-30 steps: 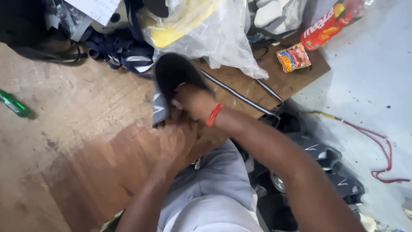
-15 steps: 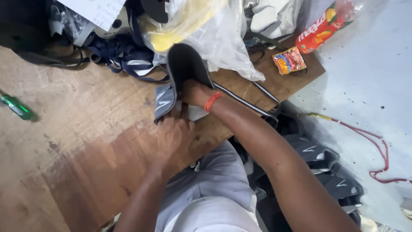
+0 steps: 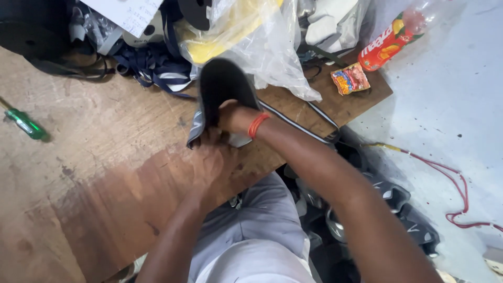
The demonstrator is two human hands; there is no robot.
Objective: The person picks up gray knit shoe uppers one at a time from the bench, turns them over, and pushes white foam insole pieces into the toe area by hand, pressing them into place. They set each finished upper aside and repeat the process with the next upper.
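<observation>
You get soft, even light with no glare. Your left hand (image 3: 209, 162) is blurry. The wooden table (image 3: 78, 157) looks darker near you, and the floor (image 3: 456, 105) is bright.

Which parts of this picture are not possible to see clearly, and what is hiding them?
Head view:
- Left hand: motion blur, so its grip cannot be told.
- Right hand fingers: hidden inside the black shoe piece.
- Yellow thing in the plastic bag: veiled by the film, cut by the top edge.
- Dark shoes below the table: partly covered by the right arm.
</observation>
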